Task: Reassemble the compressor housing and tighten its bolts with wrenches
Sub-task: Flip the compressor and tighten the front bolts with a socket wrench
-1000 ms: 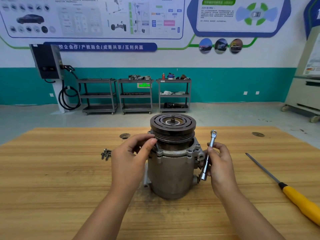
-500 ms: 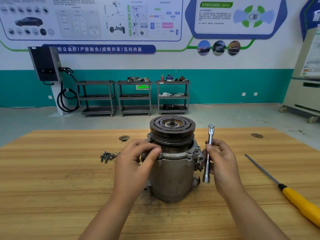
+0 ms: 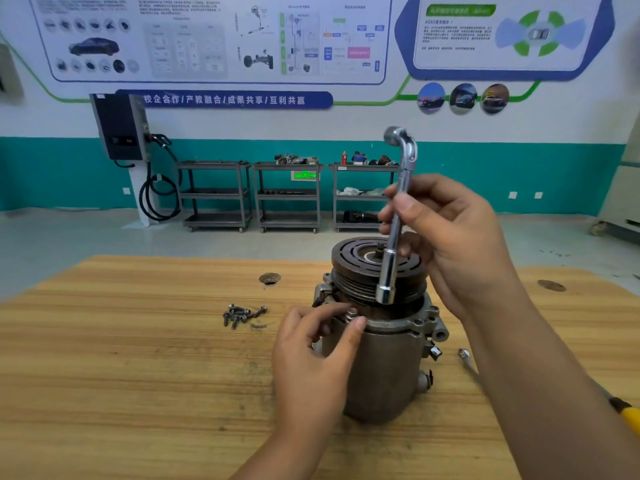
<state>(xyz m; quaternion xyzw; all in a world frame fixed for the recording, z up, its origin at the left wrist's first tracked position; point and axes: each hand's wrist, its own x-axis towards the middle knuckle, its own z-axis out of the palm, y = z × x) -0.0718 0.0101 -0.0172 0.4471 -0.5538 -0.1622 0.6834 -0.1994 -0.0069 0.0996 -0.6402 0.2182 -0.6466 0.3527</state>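
Observation:
The grey compressor (image 3: 384,368) stands upright on the wooden table (image 3: 121,375), its dark pulley (image 3: 349,271) on top. A bolt (image 3: 351,314) sticks up from the housing flange on the near left side. My left hand (image 3: 317,355) pinches that bolt between thumb and forefinger. My right hand (image 3: 450,237) holds an L-shaped socket wrench (image 3: 394,216) upright over the pulley, its lower socket end hanging just above and to the right of the bolt.
Several loose bolts (image 3: 242,315) lie left of the compressor. A yellow-handled screwdriver (image 3: 630,415) lies at the right, partly behind my right forearm. Two round holes (image 3: 269,278) mark the tabletop. Shelving carts stand by the far wall.
My right hand lifted the wrench from beside the housing to above the pulley. My left hand shifted along the flange to the bolt. The camera moved closer.

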